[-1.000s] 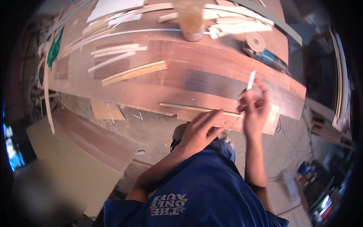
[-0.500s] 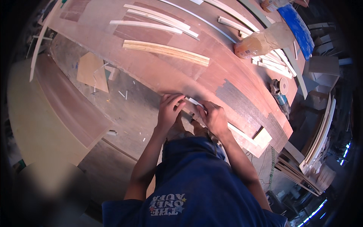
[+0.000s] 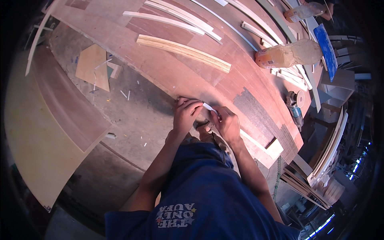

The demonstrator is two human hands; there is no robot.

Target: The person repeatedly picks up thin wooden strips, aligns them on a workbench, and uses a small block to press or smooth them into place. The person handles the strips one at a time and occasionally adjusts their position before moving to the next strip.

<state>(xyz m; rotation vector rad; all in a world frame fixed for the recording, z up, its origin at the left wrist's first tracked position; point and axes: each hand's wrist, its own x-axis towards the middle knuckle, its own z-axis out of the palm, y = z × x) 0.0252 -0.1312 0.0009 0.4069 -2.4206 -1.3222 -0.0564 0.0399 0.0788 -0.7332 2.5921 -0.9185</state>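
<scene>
A short, narrow white strip (image 3: 209, 107) is held between my two hands at the near edge of the wooden worktable (image 3: 188, 86). My right hand (image 3: 227, 123) pinches its right end between thumb and fingers. My left hand (image 3: 186, 115) has its fingers bent together at the strip's other end, with the fingertips on it. What the strip is cannot be made out, and its ends are partly hidden by my fingers. Just right of my right hand, a long pale strip (image 3: 253, 140) lies along the table edge, leading to a small pale block (image 3: 274, 148).
An angle grinder (image 3: 296, 110) lies at the table's right side. Beyond it stand a large plastic bottle (image 3: 292, 55) and a blue panel (image 3: 326, 52). A layered wood strip (image 3: 184, 53) and several white strips (image 3: 164, 21) lie across the table. A curved plywood sheet (image 3: 42, 136) stands at left.
My left fingers have closed in onto the white strip's left end, while my right hand keeps its pinch. The view has shifted slightly, and the table things appear moved with it.
</scene>
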